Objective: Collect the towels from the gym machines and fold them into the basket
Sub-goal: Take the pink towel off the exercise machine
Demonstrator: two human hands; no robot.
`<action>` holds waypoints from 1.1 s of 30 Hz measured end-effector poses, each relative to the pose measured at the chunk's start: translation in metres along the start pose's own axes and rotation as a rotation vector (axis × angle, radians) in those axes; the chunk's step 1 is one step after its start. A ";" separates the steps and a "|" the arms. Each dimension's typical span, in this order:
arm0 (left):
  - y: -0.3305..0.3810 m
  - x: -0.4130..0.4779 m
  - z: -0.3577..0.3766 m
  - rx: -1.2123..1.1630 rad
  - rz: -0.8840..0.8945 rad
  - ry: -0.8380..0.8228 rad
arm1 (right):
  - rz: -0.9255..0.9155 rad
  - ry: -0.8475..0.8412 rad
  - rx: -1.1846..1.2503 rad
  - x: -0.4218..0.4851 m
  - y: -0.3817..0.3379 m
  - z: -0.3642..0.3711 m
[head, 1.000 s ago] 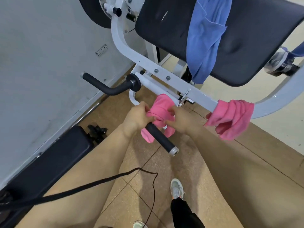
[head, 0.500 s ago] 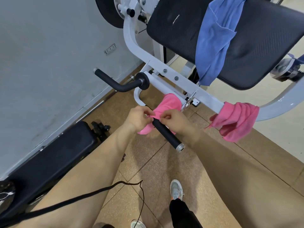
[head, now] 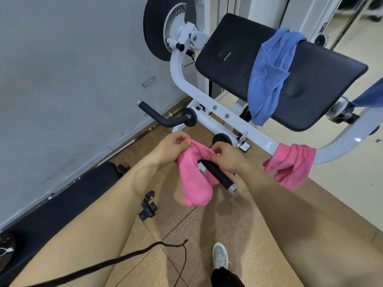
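A pink towel (head: pixel 192 179) hangs over the black handle grip (head: pixel 219 176) of a white gym machine (head: pixel 215 114). My left hand (head: pixel 174 145) pinches its upper left edge and my right hand (head: pixel 227 155) pinches its upper right edge, just above the grip. A second pink towel (head: pixel 292 164) is draped over the white frame bar to the right. A blue towel (head: pixel 269 73) lies across the black pad (head: pixel 310 79). The corner of another blue towel (head: pixel 371 95) shows at the right edge. No basket is in view.
A grey wall (head: pixel 72 69) runs along the left with a black bench (head: pixel 58 204) at its foot. A second black handle (head: pixel 159 117) sticks out to the left. A black weight plate (head: pixel 157 32) is mounted at the top. A black cord (head: pixel 124 259) and my shoe (head: pixel 220 255) are below.
Both hands have lifted the pink towel's top edge up off the handle grip and spread it, so it now hangs longer. The camera has pulled back and tilted up.
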State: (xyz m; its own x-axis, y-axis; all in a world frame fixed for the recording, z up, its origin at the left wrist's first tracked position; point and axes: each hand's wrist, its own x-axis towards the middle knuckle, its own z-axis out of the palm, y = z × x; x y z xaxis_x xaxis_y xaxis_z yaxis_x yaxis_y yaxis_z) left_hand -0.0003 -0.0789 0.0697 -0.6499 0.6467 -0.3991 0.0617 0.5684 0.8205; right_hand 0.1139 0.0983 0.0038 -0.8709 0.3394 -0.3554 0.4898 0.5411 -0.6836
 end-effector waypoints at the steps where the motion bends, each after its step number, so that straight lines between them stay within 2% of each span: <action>1: -0.001 -0.008 -0.005 -0.053 -0.037 -0.025 | 0.003 -0.019 0.027 -0.004 -0.008 -0.005; 6: -0.014 -0.051 -0.030 -0.259 -0.206 -0.122 | -0.047 -0.033 0.119 -0.022 -0.062 -0.010; 10: -0.039 -0.091 -0.059 -0.521 -0.316 -0.067 | -0.135 -0.127 0.056 -0.035 -0.119 0.008; 12: -0.057 -0.111 -0.079 -0.569 -0.320 -0.012 | -0.183 -0.153 -0.018 -0.043 -0.150 0.023; 17: -0.100 -0.190 -0.131 -0.232 -0.226 0.101 | -0.338 -0.228 -0.165 -0.063 -0.221 0.078; 20: -0.124 -0.241 -0.165 -0.175 -0.198 0.248 | -0.412 -0.305 -0.222 -0.082 -0.259 0.117; 23: -0.152 -0.291 -0.193 -0.141 -0.157 0.395 | -0.410 -0.391 -0.228 -0.104 -0.294 0.162; 26: -0.186 -0.338 -0.215 -0.099 -0.124 0.474 | -0.475 -0.354 -0.228 -0.123 -0.328 0.208; 33: -0.272 -0.434 -0.263 0.030 -0.199 0.642 | -0.711 -0.319 -0.469 -0.159 -0.405 0.307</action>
State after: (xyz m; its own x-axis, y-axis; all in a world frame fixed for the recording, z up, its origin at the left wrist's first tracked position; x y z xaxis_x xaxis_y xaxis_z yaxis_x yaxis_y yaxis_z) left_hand 0.0663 -0.6477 0.1275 -0.9720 0.1031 -0.2114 -0.0907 0.6650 0.7414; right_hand 0.0422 -0.4106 0.1415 -0.9095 -0.3855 -0.1556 -0.2623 0.8226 -0.5044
